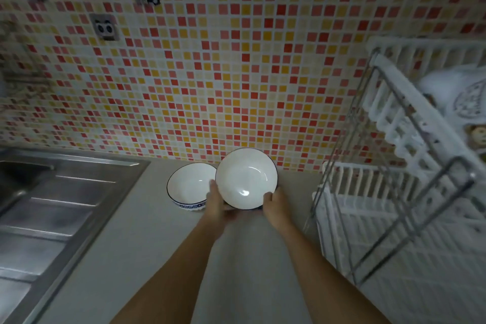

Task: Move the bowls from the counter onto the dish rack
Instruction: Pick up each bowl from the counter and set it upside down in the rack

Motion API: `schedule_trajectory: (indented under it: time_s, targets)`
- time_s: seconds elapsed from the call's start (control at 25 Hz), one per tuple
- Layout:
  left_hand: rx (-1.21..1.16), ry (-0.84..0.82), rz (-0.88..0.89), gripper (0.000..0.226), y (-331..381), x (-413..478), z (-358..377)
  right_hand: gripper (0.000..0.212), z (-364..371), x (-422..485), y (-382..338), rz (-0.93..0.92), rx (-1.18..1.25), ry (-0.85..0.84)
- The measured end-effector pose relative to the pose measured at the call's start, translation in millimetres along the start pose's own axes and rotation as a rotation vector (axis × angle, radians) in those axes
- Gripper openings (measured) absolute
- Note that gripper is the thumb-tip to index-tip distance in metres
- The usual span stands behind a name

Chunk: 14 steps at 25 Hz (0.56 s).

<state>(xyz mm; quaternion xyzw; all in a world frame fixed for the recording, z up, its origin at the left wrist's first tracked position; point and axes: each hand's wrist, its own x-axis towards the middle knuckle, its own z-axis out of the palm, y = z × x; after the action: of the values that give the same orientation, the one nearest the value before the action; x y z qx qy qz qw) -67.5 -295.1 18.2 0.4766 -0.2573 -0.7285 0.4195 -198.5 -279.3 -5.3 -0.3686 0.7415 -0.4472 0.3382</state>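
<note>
I hold a white bowl with a dark blue rim [246, 177] above the counter, tilted toward me. My left hand [217, 202] grips its left edge and my right hand [276, 204] grips its lower right edge. A second white bowl with a blue patterned band [188, 187] sits on the grey counter [147, 244] just left of the held one, near the tiled wall. The two-tier dish rack [394, 192], with a metal frame and white slatted trays, stands at the right.
A steel sink with a ribbed drainboard [52, 205] fills the left side. White patterned dishes [462, 97] lie on the rack's upper tier. A wall socket [105, 27] sits on the mosaic tiles behind.
</note>
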Motion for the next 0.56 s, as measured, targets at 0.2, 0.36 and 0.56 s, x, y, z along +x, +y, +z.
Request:
schedule_trajectory:
  time_s: [0.2,0.36,0.56]
  targets:
    - [-0.003,-0.093,-0.069,0.082,74.4,-61.6,-6.8,0.061,-36.5,-67.8,-56.2,-0.380,-0.010,-0.119]
    - [0.082,-0.264,0.109,0.063,108.0,-120.0,-1.5,0.061,-68.4,-125.3,-98.2,-0.519,0.093,-0.225]
    - [0.100,-0.381,0.368,0.058,126.6,-177.3,12.7,0.067,-115.1,-187.1,-142.4,-0.530,0.413,-0.283]
